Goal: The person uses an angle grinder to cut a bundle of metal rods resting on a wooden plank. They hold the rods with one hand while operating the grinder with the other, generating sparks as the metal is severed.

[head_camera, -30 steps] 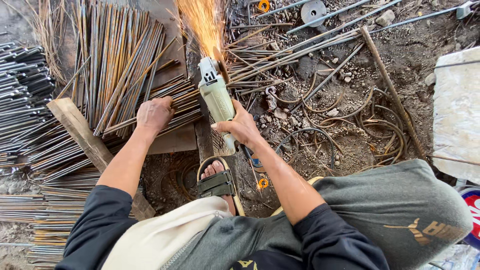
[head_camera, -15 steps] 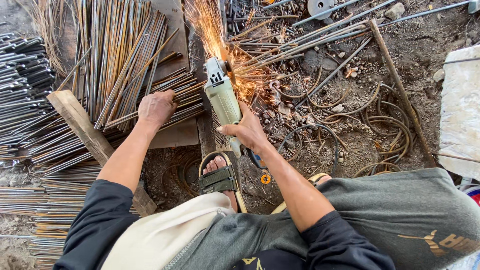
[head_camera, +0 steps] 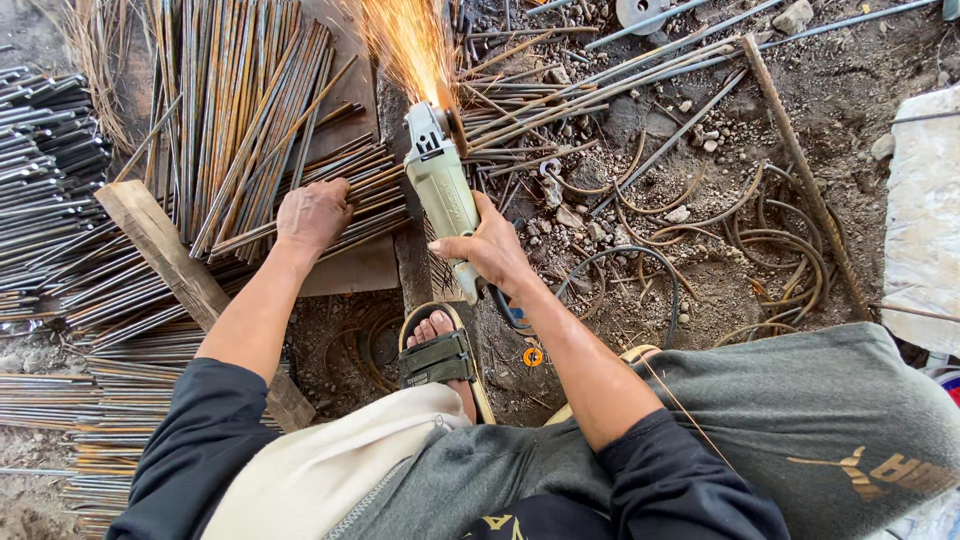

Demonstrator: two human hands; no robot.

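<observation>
My right hand (head_camera: 492, 252) grips the body of a pale green angle grinder (head_camera: 438, 185), whose disc throws a fan of orange sparks (head_camera: 405, 45) away from me. My left hand (head_camera: 314, 212) presses flat on a bundle of thin rusty steel rods (head_camera: 350, 205) lying across a wooden board (head_camera: 352, 268). The grinder's head meets the rods' right ends just beyond my left hand. My sandalled foot (head_camera: 438, 352) rests on the ground right below the board.
More rod bundles (head_camera: 235, 100) fan out at the top left, and dark rods (head_camera: 45, 170) are stacked at the far left. A wooden plank (head_camera: 165, 255) lies diagonally under them. Bent wire loops (head_camera: 760, 240) and long bars (head_camera: 790, 150) litter the dirt at right.
The sparks swung from straight ahead out to the right, then back to straight ahead. Both hands have kept their hold and place.
</observation>
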